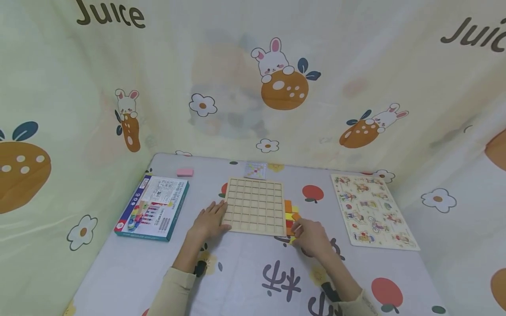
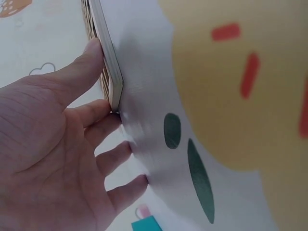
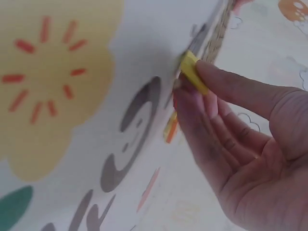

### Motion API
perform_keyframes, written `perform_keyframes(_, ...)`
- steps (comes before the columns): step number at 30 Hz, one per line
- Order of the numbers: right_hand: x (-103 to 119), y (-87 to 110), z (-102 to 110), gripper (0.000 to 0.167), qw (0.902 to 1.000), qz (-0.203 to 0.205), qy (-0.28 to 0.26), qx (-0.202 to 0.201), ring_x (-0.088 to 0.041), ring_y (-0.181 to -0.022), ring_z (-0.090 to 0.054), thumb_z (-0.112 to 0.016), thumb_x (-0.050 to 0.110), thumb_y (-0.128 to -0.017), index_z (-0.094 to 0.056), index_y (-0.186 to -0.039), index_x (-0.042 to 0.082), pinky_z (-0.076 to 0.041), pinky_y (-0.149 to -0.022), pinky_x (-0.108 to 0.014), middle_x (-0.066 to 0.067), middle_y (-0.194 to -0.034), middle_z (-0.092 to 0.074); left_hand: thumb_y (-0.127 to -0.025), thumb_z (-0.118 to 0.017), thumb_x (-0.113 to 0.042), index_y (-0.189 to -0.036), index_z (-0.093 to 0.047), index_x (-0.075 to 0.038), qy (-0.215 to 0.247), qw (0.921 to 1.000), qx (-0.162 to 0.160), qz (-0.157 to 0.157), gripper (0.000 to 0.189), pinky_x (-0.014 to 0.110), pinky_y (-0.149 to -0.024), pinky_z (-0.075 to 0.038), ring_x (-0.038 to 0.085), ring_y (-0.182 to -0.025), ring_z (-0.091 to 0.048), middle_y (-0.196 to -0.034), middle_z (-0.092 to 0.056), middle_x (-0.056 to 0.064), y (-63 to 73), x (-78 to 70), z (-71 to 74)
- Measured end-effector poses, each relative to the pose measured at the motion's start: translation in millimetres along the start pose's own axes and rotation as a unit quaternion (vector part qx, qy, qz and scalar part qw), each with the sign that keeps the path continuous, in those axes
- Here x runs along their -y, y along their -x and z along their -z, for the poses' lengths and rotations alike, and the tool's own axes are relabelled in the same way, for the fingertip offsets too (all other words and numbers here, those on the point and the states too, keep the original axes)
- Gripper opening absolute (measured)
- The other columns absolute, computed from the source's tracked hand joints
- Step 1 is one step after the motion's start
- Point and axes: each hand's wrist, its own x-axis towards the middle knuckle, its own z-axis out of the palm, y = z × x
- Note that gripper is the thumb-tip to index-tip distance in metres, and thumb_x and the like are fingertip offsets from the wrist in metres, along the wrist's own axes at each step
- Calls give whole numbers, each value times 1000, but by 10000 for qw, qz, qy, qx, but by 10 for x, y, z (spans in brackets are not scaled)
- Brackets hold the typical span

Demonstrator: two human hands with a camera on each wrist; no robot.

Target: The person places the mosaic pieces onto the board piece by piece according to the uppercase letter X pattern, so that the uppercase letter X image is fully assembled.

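A pale wooden grid board (image 1: 256,205) lies on the tabletop in the head view. My left hand (image 1: 208,222) rests at its left edge with fingers spread; in the left wrist view the thumb (image 2: 89,60) touches the board's side near a corner. To the right of the board, my right hand (image 1: 311,237) hovers low over small orange, red and yellow tiles (image 1: 288,205). A small yellow tile (image 3: 194,73) is pinched between its thumb and index finger in the right wrist view. Some of the tiles are hidden behind that hand.
A boxed set (image 1: 152,208) lies at the left, with a pink block (image 1: 185,172) behind it. Behind the board is a small patterned card (image 1: 255,170). A picture board (image 1: 373,213) lies at the right. Printed curtain (image 1: 233,66) hangs along the back and sides.
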Motion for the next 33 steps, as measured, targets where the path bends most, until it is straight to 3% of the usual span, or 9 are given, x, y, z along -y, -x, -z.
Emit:
perform_keyframes(11, 15, -205, 91, 31, 9913, 588, -1123, -345, -14, -79, -71, -88, 7, -81, -76, -109, 10, -59, -64, -28, 4, -90, -76, -99, -69, -44, -165, -30, -8, 17, 10000, 40, 10, 85, 61, -126, -22, 39, -158, -21, -171, -26, 11, 5, 4, 37)
perform_keyframes(18, 42, -417, 75, 35, 9833, 629, -1671, -352, -16, -86, -77, -89, 12, -82, -75, -114, 9, -62, -74, -30, 3, -90, -79, -99, -69, -45, -165, -28, -9, 19, 10000, 64, 42, 85, 60, -127, -21, 38, -158, -20, -172, -25, 11, 0, -3, 29)
perform_keyframes(25, 117, -643, 29, 35, 9782, 621, -1963, -269, -18, -92, -76, -87, 13, -85, -75, -117, 6, -59, -75, -27, 2, -93, -79, -98, -70, -43, -165, -30, -8, 38, 10000, 46, 68, 85, 62, -126, -22, 39, -158, -21, -171, -26, 12, -1, -5, 29)
perform_keyframes(33, 326, -861, -39, 40, 9679, 463, -2471, 83, -19, -99, -74, -88, 18, -86, -74, -122, 7, -57, -92, -36, 0, -99, -80, -98, -71, -43, -164, -32, -8, 47, 9999, -26, 122, 85, 62, -126, -22, 38, -158, -22, -171, -27, 11, -5, -2, -7)
